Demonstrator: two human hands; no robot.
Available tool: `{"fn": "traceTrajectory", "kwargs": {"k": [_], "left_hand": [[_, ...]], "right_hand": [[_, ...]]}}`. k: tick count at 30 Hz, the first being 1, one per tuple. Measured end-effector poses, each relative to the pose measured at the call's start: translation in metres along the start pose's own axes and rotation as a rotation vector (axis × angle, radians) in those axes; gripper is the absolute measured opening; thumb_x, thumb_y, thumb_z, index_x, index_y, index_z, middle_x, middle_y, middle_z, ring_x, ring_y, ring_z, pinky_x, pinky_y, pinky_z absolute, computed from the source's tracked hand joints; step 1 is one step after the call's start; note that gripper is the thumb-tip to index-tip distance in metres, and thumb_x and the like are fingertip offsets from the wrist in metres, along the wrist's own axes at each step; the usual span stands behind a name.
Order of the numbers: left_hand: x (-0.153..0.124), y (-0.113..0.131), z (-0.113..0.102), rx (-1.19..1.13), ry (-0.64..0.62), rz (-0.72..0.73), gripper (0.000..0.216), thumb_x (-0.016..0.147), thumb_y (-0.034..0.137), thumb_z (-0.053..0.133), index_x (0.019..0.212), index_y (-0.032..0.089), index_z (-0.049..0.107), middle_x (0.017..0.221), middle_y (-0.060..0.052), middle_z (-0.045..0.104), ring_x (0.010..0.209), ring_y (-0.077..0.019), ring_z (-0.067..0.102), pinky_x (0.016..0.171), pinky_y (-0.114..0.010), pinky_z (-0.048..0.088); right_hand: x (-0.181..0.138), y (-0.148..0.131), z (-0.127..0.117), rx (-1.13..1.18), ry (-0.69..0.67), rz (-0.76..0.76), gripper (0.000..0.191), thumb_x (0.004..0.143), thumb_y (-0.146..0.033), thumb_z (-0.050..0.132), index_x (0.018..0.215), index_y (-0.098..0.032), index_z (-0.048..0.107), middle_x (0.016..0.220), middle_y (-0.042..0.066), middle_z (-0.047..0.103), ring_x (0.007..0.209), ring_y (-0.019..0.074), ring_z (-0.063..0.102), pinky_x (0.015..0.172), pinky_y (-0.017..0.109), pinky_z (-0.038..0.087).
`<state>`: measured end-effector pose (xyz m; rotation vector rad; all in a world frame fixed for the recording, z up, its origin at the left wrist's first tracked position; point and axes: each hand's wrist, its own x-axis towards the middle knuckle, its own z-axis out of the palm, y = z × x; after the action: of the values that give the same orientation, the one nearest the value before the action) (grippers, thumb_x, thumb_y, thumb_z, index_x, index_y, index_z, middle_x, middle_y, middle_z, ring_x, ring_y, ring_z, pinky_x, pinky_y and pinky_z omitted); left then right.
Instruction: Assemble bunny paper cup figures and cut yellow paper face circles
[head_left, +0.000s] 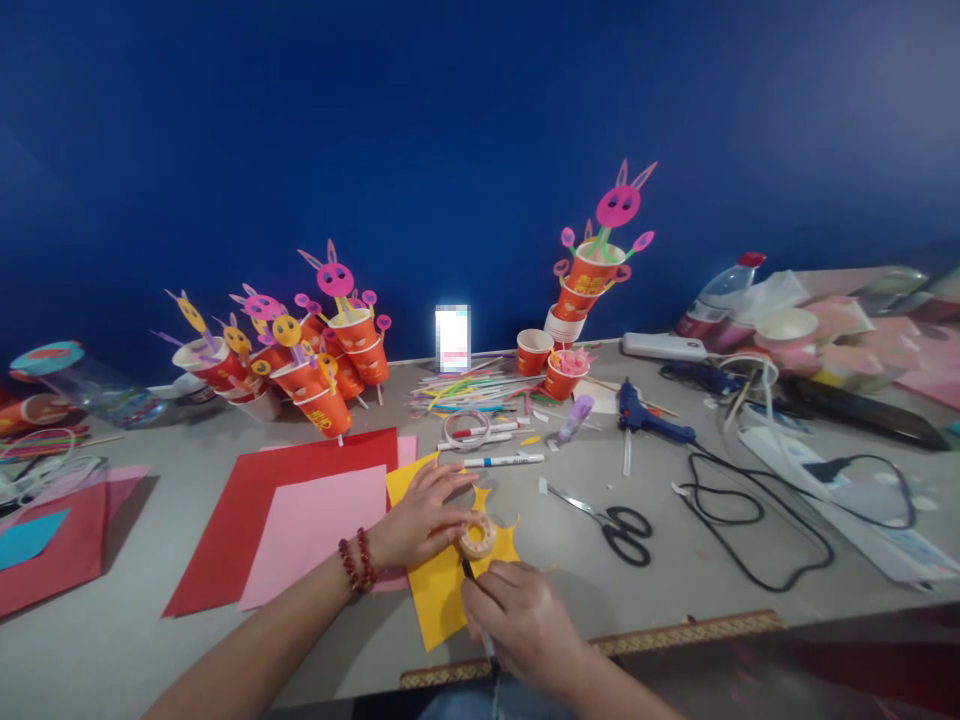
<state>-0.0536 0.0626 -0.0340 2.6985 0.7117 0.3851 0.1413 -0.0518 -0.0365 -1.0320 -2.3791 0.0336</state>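
A sheet of yellow paper (433, 590) with a jagged cut right edge lies in front of me. On it rests a small pale ring (477, 537), which looks like a roll of tape. My left hand (424, 515), with a red bead bracelet at the wrist, lies with fingers stretched over the paper, fingertips touching the ring's left side. In my right hand (525, 615) is a marker pen (489, 648), its dark tip at the ring's lower left edge. Pink paper (315, 530) and red paper (217, 540) lie under and left of my left forearm.
Scissors (611, 525), a blue glue gun (652, 415) and its black cable lie right. Markers (504, 461), a purple glue stick (576, 418) and pipe cleaners (480, 388) are ahead. Rabbit-topped paper cups (360, 345) stand back left, with another stack (581, 290) back right.
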Motion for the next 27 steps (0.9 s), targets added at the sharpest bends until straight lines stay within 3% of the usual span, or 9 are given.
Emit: {"fn": "traceTrajectory", "kwargs": {"k": [8, 11, 13, 17, 22, 27], "left_hand": [[0.000, 0.001, -0.001, -0.009, -0.026, -0.024, 0.033, 0.096, 0.027, 0.051, 0.125, 0.036, 0.064, 0.154, -0.003, 0.042, 0.144, -0.0303, 0.028, 0.117, -0.059, 0.019], [0.000, 0.001, -0.001, -0.009, -0.026, -0.029, 0.033, 0.096, 0.027, 0.052, 0.124, 0.036, 0.065, 0.153, -0.003, 0.042, 0.144, -0.0304, 0.029, 0.117, -0.059, 0.019], [0.001, 0.002, -0.001, -0.010, -0.027, -0.035, 0.033, 0.096, 0.027, 0.052, 0.124, 0.036, 0.065, 0.153, -0.003, 0.043, 0.144, -0.0298, 0.029, 0.117, -0.059, 0.019], [0.002, 0.005, -0.003, -0.004, -0.020, -0.056, 0.032, 0.096, 0.026, 0.051, 0.123, 0.037, 0.065, 0.151, -0.003, 0.044, 0.143, -0.0288, 0.030, 0.117, -0.059, 0.019], [0.001, 0.007, -0.005, -0.006, -0.017, -0.064, 0.028, 0.099, 0.033, 0.048, 0.119, 0.035, 0.067, 0.151, -0.004, 0.044, 0.142, -0.0290, 0.032, 0.117, -0.059, 0.019], [0.000, 0.008, -0.004, -0.004, 0.017, -0.058, 0.026, 0.098, 0.035, 0.050, 0.117, 0.035, 0.068, 0.148, -0.004, 0.047, 0.138, -0.0289, 0.036, 0.117, -0.058, 0.019]], "right_hand": [[-0.012, 0.008, -0.015, 0.122, 0.018, 0.015, 0.018, 0.085, -0.008, 0.047, 0.073, -0.022, 0.050, 0.061, 0.000, 0.058, 0.055, 0.0162, 0.049, 0.052, 0.029, 0.028], [-0.015, 0.018, -0.025, 0.239, 0.145, 0.008, 0.017, 0.087, -0.008, 0.045, 0.090, -0.021, 0.056, 0.065, 0.001, 0.061, 0.056, 0.0166, 0.050, 0.054, 0.028, 0.036], [-0.013, 0.025, -0.032, 0.310, 0.218, 0.062, 0.027, 0.089, -0.007, 0.044, 0.111, -0.019, 0.056, 0.076, 0.005, 0.066, 0.064, 0.0180, 0.056, 0.060, 0.028, 0.044], [-0.006, 0.035, -0.033, 0.314, 0.152, 0.175, 0.042, 0.094, -0.007, 0.042, 0.132, -0.022, 0.052, 0.102, 0.011, 0.071, 0.091, 0.0223, 0.065, 0.078, 0.034, 0.055], [-0.006, 0.037, -0.018, 0.231, 0.053, 0.142, 0.037, 0.092, -0.009, 0.047, 0.126, -0.020, 0.058, 0.109, 0.012, 0.073, 0.103, 0.0259, 0.066, 0.089, 0.040, 0.056], [-0.006, 0.034, -0.014, 0.165, 0.092, 0.179, 0.028, 0.090, -0.007, 0.051, 0.111, -0.021, 0.064, 0.106, 0.010, 0.075, 0.108, 0.0260, 0.067, 0.092, 0.039, 0.055]]}}
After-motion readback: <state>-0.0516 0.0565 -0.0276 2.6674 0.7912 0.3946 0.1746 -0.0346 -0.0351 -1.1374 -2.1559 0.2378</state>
